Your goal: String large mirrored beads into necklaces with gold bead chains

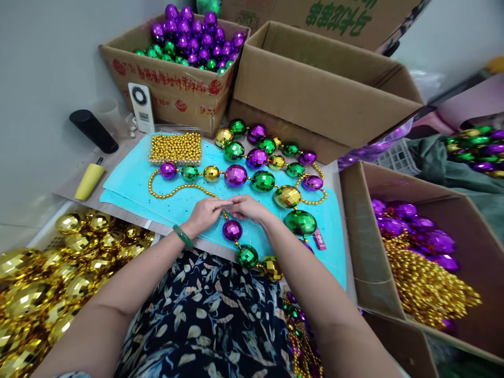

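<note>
Both hands meet over the blue cloth [129, 184], fingertips together on a string of beads. My left hand [207, 214], with a green bangle on its wrist, pinches the bead string [189, 187] where the small gold beads run in from the left. My right hand [249, 208] is closed at the same spot, its fingertips touching the left ones. Just below hang a purple faceted bead [232, 230], a green one [247, 256] and a gold one [271, 268]. Behind the hands the larger beads, such as a purple bead [235, 176], lie in a curve. The exact joint between the fingertips is hidden.
A clear box of small gold beads [175, 148] stands at the back left of the cloth. Cartons [169, 89] [326, 89] line the back; another carton [358, 236] holds gold strings at right. Big gold beads [74, 262] fill a crate at left. A yellow-handled tool [90, 179] lies nearby.
</note>
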The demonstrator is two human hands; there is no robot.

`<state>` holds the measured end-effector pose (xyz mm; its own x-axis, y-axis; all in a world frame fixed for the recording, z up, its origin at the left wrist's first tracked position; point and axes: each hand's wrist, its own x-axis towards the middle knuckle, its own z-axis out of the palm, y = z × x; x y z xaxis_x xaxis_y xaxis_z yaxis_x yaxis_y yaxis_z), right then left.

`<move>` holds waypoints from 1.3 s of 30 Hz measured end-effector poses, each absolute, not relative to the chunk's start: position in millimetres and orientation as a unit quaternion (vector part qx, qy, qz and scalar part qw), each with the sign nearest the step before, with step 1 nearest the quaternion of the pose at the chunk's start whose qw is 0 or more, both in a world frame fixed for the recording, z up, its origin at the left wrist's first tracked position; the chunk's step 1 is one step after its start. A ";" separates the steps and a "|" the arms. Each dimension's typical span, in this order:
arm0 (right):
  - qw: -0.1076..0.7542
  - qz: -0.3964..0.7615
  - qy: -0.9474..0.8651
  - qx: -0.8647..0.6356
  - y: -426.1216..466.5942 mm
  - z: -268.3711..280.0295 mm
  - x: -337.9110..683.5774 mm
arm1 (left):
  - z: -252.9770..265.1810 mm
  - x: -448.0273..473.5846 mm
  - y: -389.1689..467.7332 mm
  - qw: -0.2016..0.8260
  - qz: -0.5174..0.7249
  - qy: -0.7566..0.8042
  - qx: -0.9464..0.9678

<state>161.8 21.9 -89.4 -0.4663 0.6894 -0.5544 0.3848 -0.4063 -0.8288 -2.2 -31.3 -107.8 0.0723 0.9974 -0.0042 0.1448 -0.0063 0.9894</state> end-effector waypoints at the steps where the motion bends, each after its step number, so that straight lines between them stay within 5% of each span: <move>1: 0.107 0.678 -0.529 -0.499 21.5 -89.9 161.3 | -108.6 -1.3 -32.0 0.480 0.448 0.516 0.550; 10: 0.125 0.686 -0.502 -0.512 23.0 -90.9 164.3 | -111.3 1.4 -39.1 0.467 0.475 0.538 0.516; 22: 0.329 0.750 -0.336 -0.465 23.6 -76.4 171.9 | -110.4 11.6 -40.0 0.704 0.600 0.376 0.048; 39: 0.286 0.623 -0.555 -0.470 15.9 -65.0 158.1 | -81.8 5.6 -26.0 0.627 0.582 0.426 0.295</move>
